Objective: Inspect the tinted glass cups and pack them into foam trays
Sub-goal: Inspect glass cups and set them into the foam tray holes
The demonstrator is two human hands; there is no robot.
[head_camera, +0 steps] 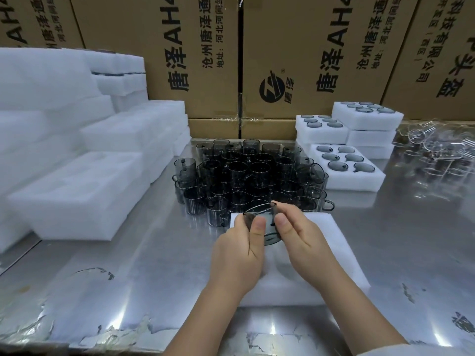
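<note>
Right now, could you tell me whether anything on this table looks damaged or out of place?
One tinted cup at the right edge of the loose cluster leans tilted on its neighbours. The surface film on the table is torn and peeling in patches along the near edge. I see no crack in the held cup.

held cup (262,213): smoky grey tint, see-through
cup pile (246,173): same grey, goes near black where they crowd together
foam tray (329,242): plain white
empty foam stack (77,191): white too
packed trays (352,182): white with grey-blue circles
table (154,265): shiny silver, dull patchy spots near the front edge
cartons (295,60): brown cardboard, black lettering, black round logo
glassware on the right (431,150): clear, colourless
</note>
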